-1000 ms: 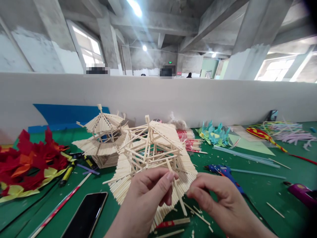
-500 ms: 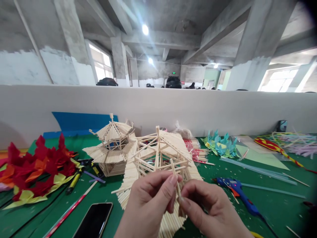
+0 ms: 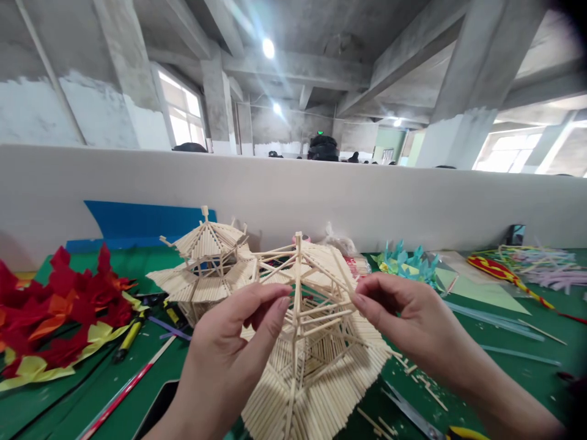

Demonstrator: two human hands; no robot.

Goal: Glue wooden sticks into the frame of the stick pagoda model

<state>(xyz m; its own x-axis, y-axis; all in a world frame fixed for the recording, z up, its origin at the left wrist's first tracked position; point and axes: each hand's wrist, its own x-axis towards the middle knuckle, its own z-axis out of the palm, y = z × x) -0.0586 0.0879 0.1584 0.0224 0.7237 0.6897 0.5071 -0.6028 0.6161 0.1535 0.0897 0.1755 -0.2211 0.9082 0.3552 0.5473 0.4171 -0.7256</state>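
A pavilion model built of thin wooden sticks (image 3: 316, 391) stands in front of me, its upper roof a bare frame round a central post. My left hand (image 3: 238, 342) is closed at the left of that post, thumb and forefinger pinched together. Whatever lies between its fingertips is hidden. At the right, my right hand (image 3: 403, 305) pinches the outer end of a sloping roof stick on the frame. Behind to the left is a second stick pavilion (image 3: 208, 263) with its roof covered.
Scissors (image 3: 413, 412) and loose stick pieces (image 3: 431, 391) lie at the right under my forearm. To the left are red and yellow paper flowers (image 3: 68, 305), a marker (image 3: 128, 339) and a partly covered phone (image 3: 156, 409). Clear glue sticks (image 3: 495, 321) lie right. A white partition (image 3: 293, 189) stands behind.
My hands have moved apart and up to the roof frame; the short stick held between them no longer shows. The unfinished pavilion shows turned and nearer. My right forearm now covers the glue gun.
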